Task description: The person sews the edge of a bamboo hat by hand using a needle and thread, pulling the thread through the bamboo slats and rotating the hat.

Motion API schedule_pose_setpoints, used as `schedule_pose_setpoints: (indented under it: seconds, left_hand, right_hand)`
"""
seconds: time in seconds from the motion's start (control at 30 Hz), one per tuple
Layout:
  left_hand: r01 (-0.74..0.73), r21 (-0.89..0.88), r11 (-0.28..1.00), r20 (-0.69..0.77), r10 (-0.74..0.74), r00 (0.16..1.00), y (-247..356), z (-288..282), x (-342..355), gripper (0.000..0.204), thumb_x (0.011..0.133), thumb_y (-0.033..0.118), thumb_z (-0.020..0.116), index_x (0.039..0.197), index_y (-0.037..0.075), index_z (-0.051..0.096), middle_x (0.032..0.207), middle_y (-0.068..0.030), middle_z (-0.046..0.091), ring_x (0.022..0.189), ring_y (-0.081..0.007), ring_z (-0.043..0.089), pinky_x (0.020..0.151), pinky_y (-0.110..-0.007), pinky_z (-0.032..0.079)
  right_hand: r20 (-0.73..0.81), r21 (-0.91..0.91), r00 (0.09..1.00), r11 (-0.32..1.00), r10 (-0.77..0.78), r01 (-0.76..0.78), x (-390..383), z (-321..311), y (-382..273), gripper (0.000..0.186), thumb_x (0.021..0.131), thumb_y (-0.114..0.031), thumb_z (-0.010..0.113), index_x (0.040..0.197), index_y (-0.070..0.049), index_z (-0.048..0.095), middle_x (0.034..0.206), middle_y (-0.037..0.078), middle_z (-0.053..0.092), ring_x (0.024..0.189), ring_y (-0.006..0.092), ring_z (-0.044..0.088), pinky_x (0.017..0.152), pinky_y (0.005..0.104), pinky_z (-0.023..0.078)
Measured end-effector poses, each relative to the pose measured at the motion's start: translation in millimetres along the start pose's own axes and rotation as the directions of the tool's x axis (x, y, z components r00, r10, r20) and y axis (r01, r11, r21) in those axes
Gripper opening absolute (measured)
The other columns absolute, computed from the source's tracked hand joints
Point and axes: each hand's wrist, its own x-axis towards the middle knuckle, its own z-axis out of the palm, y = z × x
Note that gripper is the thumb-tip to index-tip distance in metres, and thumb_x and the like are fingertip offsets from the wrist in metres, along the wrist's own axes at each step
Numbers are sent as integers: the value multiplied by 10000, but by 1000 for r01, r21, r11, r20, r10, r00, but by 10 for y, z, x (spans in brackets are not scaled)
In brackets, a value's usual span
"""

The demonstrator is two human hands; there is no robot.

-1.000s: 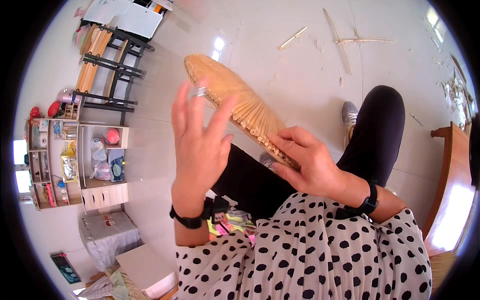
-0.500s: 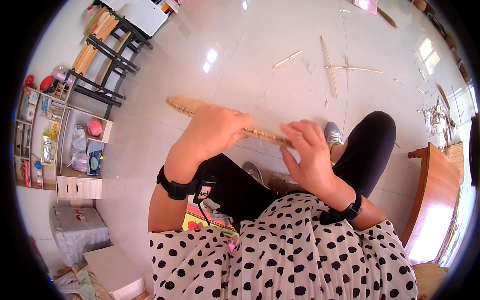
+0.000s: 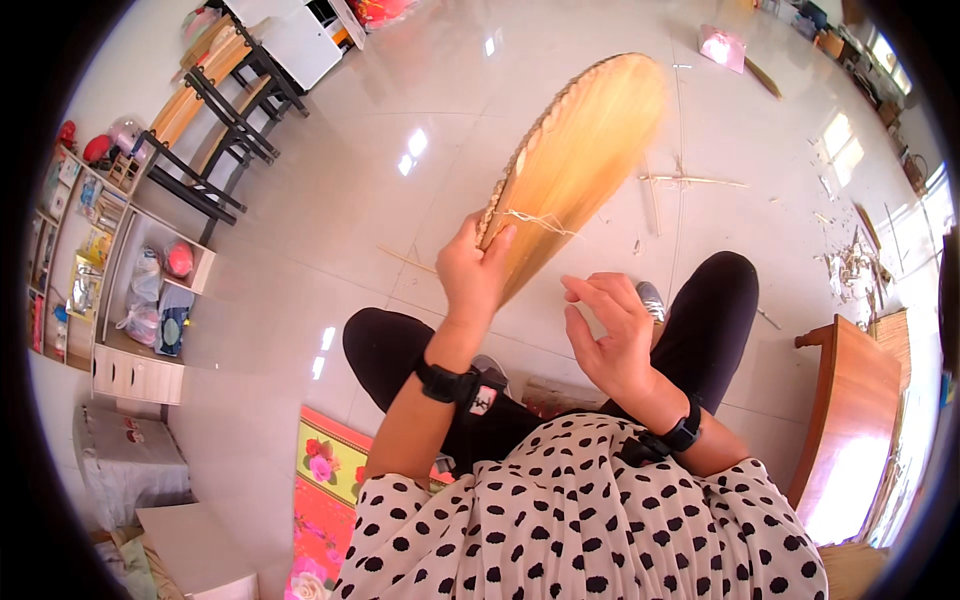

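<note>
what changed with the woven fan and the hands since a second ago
The woven fan went from lying low across both hands to raised, tilted up and away. The left hand now grips its lower edge alone; the right hand has let go and hovers open beside it. The person stays seated.

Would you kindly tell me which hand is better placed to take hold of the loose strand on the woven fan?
The right hand, probably: it is open and free beside the loose strand, while the left hand is gripping the woven fan.

Single head-worn fisheye, left of a pair, looking steeply down past lap onto floor (image 3: pixel 330 200). Hands close, mid-frame; shelving far left, wooden furniture right. Edges bend near rim.
</note>
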Motion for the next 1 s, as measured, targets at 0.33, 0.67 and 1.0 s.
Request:
schedule_pose_setpoints:
  seconds: [0.33,0.67,1.0]
  left_hand:
    - [6,-41,999,98,-2,995,115,511,-590,402,855,122,672,1234,25,579,999,-150,657,874,-333,647,741,-382,508]
    - [-174,-127,977,415,211,885,207,578,-1049,549,809,127,723,1306,8,524,1237,-189,559,1097,-384,574,895,-424,491]
    - [222,-299,928,636,20,772,165,581,-1009,298,929,72,604,1210,-22,580,1076,-132,649,959,-216,647,816,-307,510]
  right_hand:
    - [45,-117,939,935,342,-335,-7,-93,337,362,843,-68,669,1180,50,606,870,116,681,782,228,647,615,316,539]
    - [-141,-260,879,839,456,-477,-138,-201,449,318,849,-108,674,1072,88,561,769,136,655,628,224,662,556,309,540]
    - [-83,-455,895,783,438,-424,-292,-418,522,253,856,-43,606,1059,72,505,826,183,611,681,304,654,584,360,529]
